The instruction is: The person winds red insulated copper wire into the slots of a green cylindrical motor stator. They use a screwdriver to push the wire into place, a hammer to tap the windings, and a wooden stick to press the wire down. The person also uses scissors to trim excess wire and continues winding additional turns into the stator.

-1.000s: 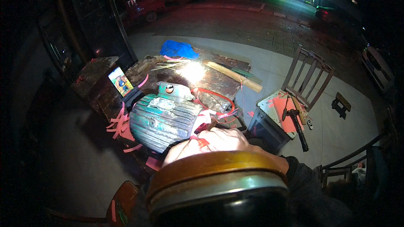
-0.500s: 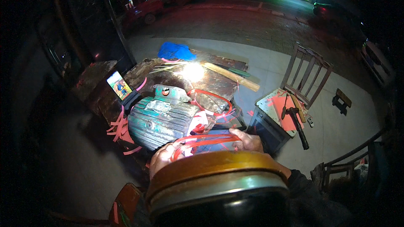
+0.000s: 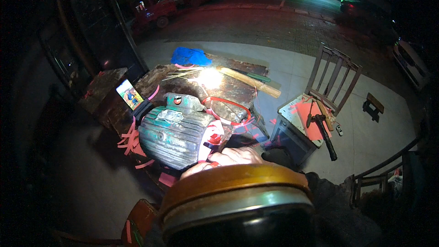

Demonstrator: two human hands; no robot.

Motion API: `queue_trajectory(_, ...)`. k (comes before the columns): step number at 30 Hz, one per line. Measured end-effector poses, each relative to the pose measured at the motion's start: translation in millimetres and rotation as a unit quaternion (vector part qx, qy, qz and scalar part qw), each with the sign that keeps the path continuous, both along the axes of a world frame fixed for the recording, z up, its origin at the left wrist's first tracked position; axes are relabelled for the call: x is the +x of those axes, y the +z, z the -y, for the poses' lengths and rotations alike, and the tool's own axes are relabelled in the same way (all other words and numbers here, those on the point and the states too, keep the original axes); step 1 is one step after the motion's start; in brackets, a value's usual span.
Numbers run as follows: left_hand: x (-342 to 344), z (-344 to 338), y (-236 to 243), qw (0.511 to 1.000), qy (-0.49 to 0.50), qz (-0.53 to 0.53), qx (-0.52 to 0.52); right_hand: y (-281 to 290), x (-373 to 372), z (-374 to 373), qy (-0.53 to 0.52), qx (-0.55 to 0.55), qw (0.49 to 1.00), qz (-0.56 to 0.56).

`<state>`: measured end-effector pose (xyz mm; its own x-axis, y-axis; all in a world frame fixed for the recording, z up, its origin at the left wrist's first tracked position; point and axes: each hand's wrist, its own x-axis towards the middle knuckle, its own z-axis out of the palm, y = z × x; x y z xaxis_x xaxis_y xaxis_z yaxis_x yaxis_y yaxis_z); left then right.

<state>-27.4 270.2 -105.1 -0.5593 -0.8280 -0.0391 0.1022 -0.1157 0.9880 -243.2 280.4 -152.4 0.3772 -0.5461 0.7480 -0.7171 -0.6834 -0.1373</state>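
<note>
A finned electric motor housing [image 3: 171,132] with worn green paint lies on its side on the wooden bench, its open end toward my hands. White-pink liners and red wire windings [image 3: 213,137] show inside that opening. My right hand [image 3: 238,156] is at the opening's near edge, fingers bent together around a red wire coil [image 3: 215,164], of which only a sliver shows. Close beside it, my left hand [image 3: 195,169] lies low against the motor's end; its fingers are mostly hidden behind the orange brim. Another red wire coil [image 3: 242,122] rests at the bench's right side.
A lit phone [image 3: 130,94] stands left of the motor near pink strips [image 3: 131,139]. Behind are a bright lamp [image 3: 210,78], a wooden slat [image 3: 251,82] and a blue cloth [image 3: 190,56]. At right, a chair [image 3: 297,130] carries a hammer [image 3: 322,132].
Both hands have moved closer together at the motor's open end. The red coil, earlier stretched between them, is now mostly out of sight. The right hand came left.
</note>
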Motion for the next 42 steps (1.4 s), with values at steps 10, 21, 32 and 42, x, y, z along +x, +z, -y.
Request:
queue_trajectory(10, 23, 4, -7, 0.997, 0.006, -0.065, -0.028, -90, -40, -22, -0.119, 0.205, 0.970, 0.044)
queue_trajectory(21, 11, -6, -23, 0.993, -0.064, 0.085, -0.050, 0, 7, -14, 0.015, 0.067, 0.998, 0.005)
queue_trajectory(32, 28, -5, -19, 1.000, 0.004, -0.014, -0.024, -94, -44, -24, -0.052, 0.311, 0.947, 0.056)
queue_trajectory(42, 57, 32, -43, 0.992, -0.123, -0.003, -0.014, -12, -30, -36, 0.120, 0.307, 0.936, 0.120)
